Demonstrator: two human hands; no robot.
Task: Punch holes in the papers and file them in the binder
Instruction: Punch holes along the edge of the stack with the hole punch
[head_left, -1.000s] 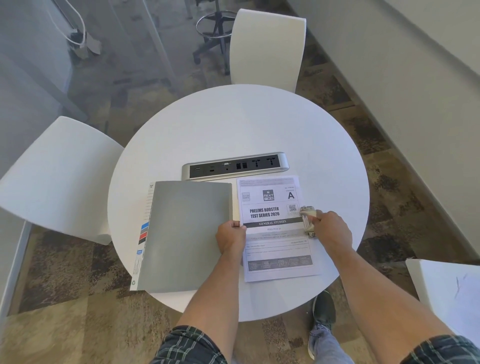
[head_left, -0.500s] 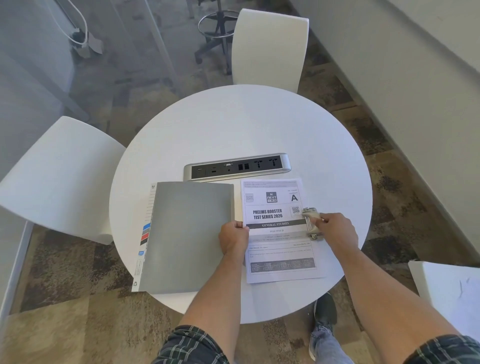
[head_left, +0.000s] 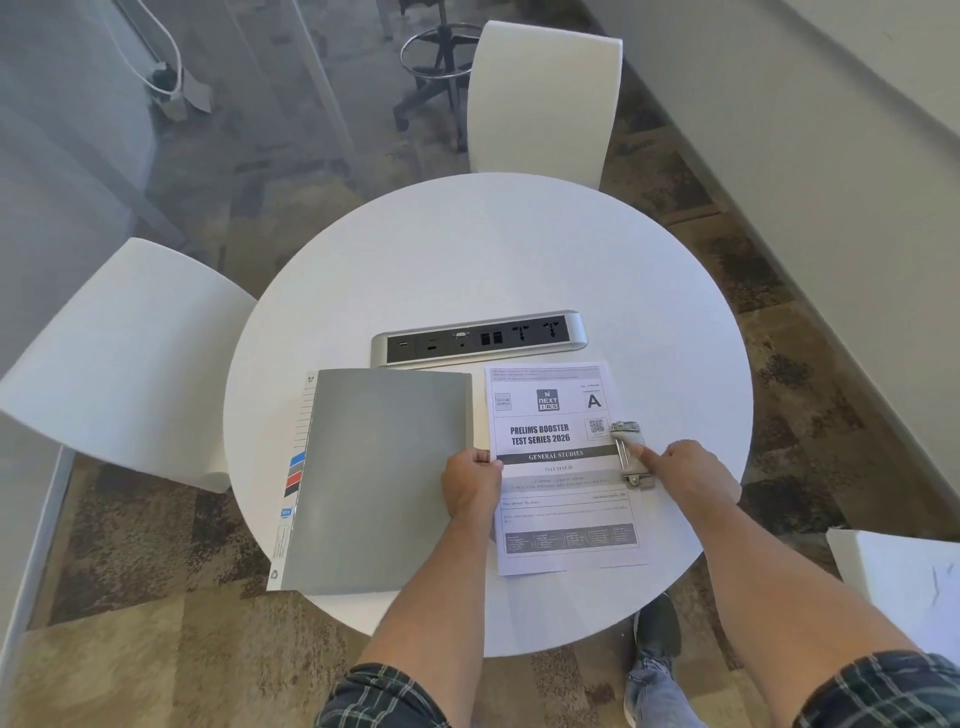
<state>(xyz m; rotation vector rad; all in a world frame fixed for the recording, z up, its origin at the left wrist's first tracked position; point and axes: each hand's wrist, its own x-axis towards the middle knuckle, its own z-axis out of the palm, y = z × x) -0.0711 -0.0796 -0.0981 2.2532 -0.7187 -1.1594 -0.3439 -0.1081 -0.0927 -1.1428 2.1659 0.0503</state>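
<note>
Papers (head_left: 563, 467) lay flat on the desk (head_left: 488, 260), just right of the closed grey binder (head_left: 379, 478). Your left hand (head_left: 471, 480) pinched their left edge; your right hand (head_left: 685, 470) pressed the metal punch (head_left: 629, 453) at their right edge.

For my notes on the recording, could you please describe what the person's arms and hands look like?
Both forearms are bare. The left hand and right hand wear no gloves, and no rings or watch show. Dark plaid sleeves with light check lines are pushed up near the elbows, at the bottom edge of the view.
</note>
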